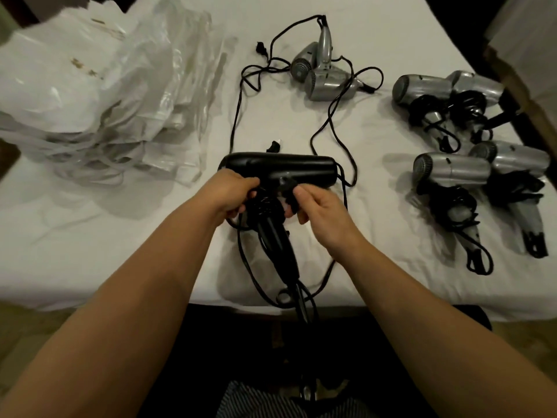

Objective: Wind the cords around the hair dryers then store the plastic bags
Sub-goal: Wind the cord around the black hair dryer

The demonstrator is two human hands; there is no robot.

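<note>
Winding cord [342, 188] round black hair dryer [280, 167] handle: left hand [233, 193] gripping wound coils, right hand [316, 211] pinching cord. Four silver dryers [452, 170] wrapped; two silver dryers [324, 82] unwound; plastic bags [120, 95] unstored.

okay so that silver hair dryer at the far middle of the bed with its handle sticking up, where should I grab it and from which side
Take that silver dryer by its upright handle, coming down from above. The handle stands clear, while the barrel lies against a second silver dryer and loose cords sprawl to the left. Expect its unwound cord to trail, probably tangled with the neighbour's.
</note>
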